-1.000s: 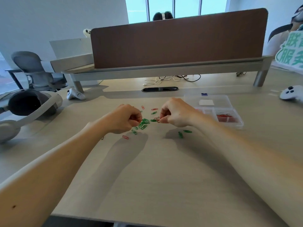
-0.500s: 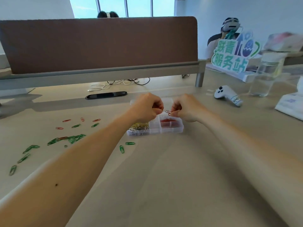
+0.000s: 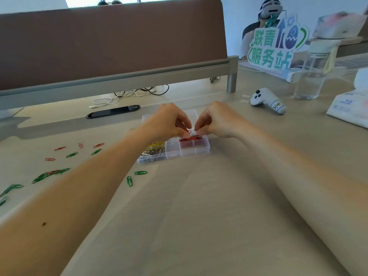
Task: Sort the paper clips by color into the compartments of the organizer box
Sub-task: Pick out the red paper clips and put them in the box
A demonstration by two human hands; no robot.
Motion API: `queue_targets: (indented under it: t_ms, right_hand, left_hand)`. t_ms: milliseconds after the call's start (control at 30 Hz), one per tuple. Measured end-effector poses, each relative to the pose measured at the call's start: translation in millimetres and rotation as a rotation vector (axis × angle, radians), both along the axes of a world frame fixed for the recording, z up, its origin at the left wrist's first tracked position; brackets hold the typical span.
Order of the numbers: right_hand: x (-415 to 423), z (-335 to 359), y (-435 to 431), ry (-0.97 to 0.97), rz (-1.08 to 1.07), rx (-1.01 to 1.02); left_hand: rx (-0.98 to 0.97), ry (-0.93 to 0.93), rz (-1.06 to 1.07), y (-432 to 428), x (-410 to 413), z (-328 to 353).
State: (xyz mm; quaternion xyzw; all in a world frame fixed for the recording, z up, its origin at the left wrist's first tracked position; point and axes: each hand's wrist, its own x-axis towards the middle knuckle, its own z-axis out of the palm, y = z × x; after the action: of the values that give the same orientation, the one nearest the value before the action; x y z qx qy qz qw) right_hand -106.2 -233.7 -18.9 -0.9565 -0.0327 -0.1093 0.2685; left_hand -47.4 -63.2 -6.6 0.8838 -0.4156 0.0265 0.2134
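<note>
The organizer box [image 3: 187,153] sits on the surface [image 3: 199,206] at mid distance, a little right of centre. Its near right compartment holds a heap of red clips [image 3: 191,139]. The left compartments hold yellow clips [image 3: 158,144] and, nearer, silver clips [image 3: 153,152].

Half a second ago both hands were held higher above the box, with a red clip in the air between them. Now they have dropped, so the fingertips are just over the red heap. A second ago they were still at the loose pile on the left.

The left hand [image 3: 167,122] has its fingers [image 3: 184,120] curled, with thumb and fingertips pinching a red paper clip [image 3: 188,131] above the red compartment. The right hand [image 3: 219,120] faces it. Its fingers [image 3: 201,122] are also curled, their tips drawn together just beside that clip. Whether they grip it too cannot be told.

Left of the box, loose green clips [image 3: 41,177] and loose red clips [image 3: 59,148] lie scattered, and two more green ones [image 3: 140,172] lie just near of the box.

Farther out to the right are a white controller [image 3: 264,98], a clear bottle [image 3: 312,76], a tissue pack [image 3: 350,108] and a green-lettered sign [image 3: 274,50]. A brown partition [image 3: 111,42] closes the far side.
</note>
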Motion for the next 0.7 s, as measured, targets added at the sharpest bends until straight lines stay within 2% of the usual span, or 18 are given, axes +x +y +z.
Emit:
queue_targets:
  t_ms: [400,700]
  right_hand:
    - [-8.1,7.5,20.6,-0.080,-0.040,0.105]
    - [0.2,23.1,127.4,-0.029,0.254,0.058]
  left_hand:
    - [-0.047,-0.019,0.021,27.0,-11.5,12.5]
    - [-0.006,0.004,0.286,175.2,-22.3,35.6]
